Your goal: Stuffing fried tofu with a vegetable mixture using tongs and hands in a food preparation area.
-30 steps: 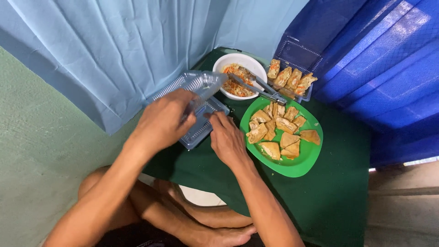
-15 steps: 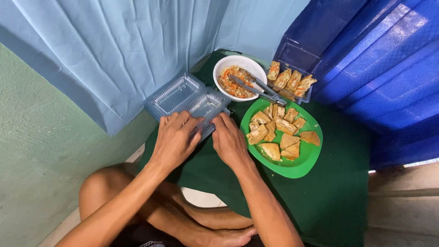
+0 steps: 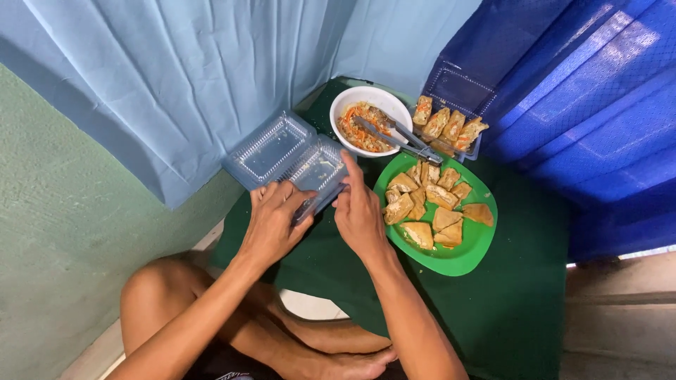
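Left hand (image 3: 271, 222) curls its fingers (image 3: 294, 195) over the near edge of the open clear plastic clamshell box (image 3: 289, 155), pinching it; right hand (image 3: 359, 211) presses half-closed fingertips (image 3: 345, 191) on the same edge, green plate of fried tofu (image 3: 468, 246) just beside

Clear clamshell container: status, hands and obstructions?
Left hand and right hand gripping open clear clamshell container at near edge. Empty. Green plate of fried pieces beside it, apart.

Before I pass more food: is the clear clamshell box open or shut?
Open and empty: the clear clamshell box lies spread flat, both halves showing, nothing inside.
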